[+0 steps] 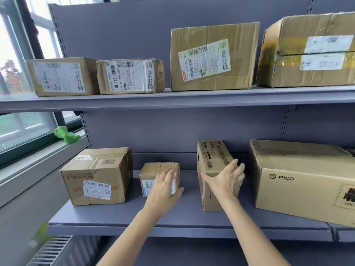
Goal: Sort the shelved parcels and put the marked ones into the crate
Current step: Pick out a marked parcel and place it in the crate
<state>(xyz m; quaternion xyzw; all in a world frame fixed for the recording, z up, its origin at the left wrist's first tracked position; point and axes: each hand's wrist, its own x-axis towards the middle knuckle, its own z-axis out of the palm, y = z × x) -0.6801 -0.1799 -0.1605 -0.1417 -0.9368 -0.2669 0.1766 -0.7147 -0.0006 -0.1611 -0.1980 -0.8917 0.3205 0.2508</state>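
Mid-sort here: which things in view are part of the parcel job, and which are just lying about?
Part of the job:
- four parcels on the upper shelf
- small parcel under the left hand
- upright parcel under the right hand
- taped parcel
- PICO box

Lying about:
- green toy on the windowsill
- radiator

No crate in view.

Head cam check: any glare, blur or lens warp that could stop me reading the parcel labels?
Head view: window at left blown out white; wide-angle bends the shelf edge; upper labels readable, the one on the small box partly hidden by the left hand; green blur bottom left.
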